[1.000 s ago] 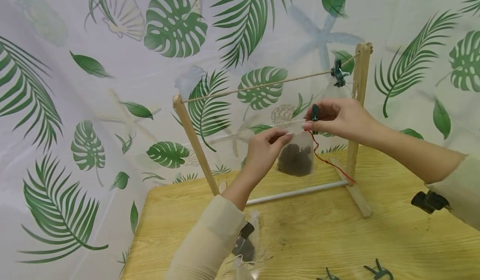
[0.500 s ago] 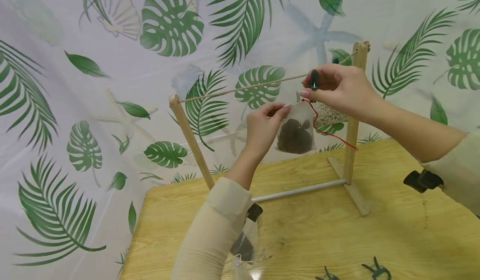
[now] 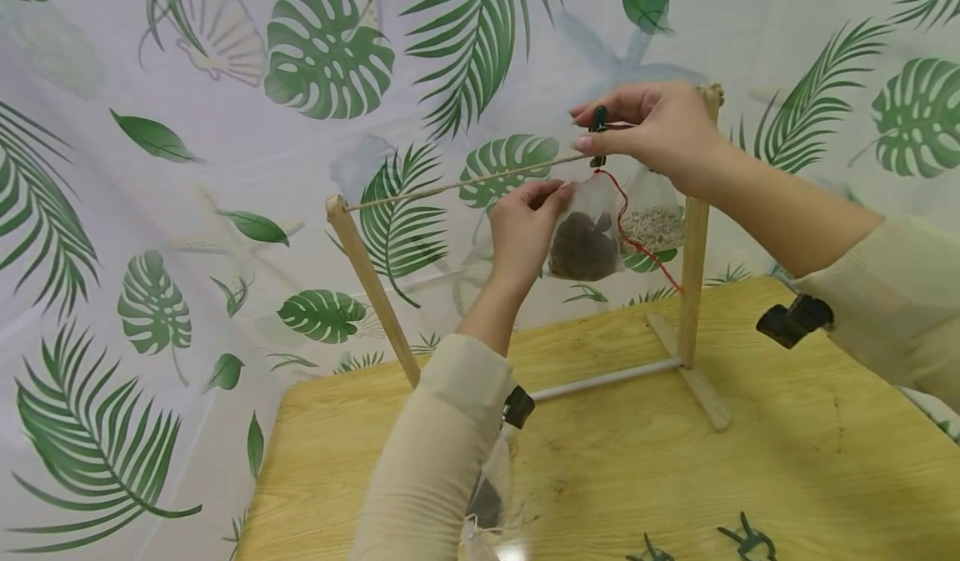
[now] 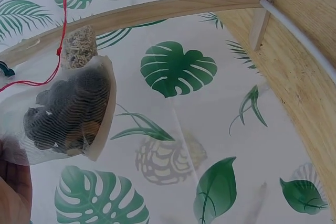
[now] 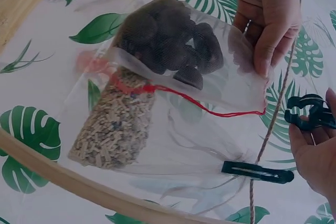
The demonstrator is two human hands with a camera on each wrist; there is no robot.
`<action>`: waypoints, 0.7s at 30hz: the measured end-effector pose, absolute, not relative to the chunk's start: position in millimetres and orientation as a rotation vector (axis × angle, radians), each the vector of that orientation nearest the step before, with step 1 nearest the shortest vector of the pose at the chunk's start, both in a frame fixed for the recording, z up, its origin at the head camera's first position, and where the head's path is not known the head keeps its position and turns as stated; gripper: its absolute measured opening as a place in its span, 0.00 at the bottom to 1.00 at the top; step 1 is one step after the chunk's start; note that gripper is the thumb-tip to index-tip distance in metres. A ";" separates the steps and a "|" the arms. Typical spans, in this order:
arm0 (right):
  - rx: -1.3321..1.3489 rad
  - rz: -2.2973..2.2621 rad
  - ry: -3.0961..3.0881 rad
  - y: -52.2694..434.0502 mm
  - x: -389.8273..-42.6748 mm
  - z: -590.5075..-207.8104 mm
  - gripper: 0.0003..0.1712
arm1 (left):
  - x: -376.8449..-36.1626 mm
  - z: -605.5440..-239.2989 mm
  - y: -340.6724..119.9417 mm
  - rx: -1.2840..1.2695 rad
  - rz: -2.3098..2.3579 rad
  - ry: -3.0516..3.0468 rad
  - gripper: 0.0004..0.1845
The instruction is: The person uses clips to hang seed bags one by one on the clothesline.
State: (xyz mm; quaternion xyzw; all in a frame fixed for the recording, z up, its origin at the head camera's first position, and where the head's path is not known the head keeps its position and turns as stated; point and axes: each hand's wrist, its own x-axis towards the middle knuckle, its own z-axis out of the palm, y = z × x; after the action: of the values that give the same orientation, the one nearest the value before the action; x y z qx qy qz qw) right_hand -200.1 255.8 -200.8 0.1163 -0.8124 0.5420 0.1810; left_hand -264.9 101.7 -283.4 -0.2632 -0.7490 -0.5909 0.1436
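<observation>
My left hand (image 3: 525, 227) pinches the upper edge of a sheer mesh drawstring bag (image 3: 585, 248) holding dark, stone-like lumps. A red cord (image 3: 637, 246) trails from the bag's top right corner. In my right hand (image 3: 663, 136), thumb and fingers grip a dark green plastic clip (image 3: 598, 123) just at the twine line (image 3: 465, 184). In the right wrist view, that clip's jaws stand apart beside the twine (image 5: 278, 103), near the bag's top edge. Behind hangs a second mesh bag (image 3: 652, 223) of pale pellets, fastened to the twine by another green clip (image 5: 257, 171).
The twine spans two wooden posts (image 3: 372, 286) joined low down by a white rod (image 3: 611, 379). Two green clips (image 3: 750, 538) lie at the table's (image 3: 645, 461) front. Another bag with dark contents (image 3: 487, 498) lies by the left sleeve. A leaf-print sheet (image 3: 225, 311) hangs behind.
Both hands have risen, lifting the bag of dark lumps from below the twine until its top is near it. The clip in the right hand has come up to the twine.
</observation>
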 end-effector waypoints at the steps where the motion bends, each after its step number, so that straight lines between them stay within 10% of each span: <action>1: 0.335 1.567 -2.284 255.3 -201.4 -198.6 0.11 | -265.2 -282.6 102.4 -0.753 -1.692 -2.157 0.11; 21: 0.298 1.444 -2.581 259.4 -223.0 -190.1 0.15 | -261.4 -274.3 114.0 -0.681 -1.790 -1.959 0.10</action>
State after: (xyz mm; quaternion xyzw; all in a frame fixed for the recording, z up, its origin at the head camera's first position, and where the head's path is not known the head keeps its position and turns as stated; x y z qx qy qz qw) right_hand -223.0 259.4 -190.1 0.1000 -0.8652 0.4840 0.0846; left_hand -261.4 114.0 -274.3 -0.2437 -0.7006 -0.6402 0.1996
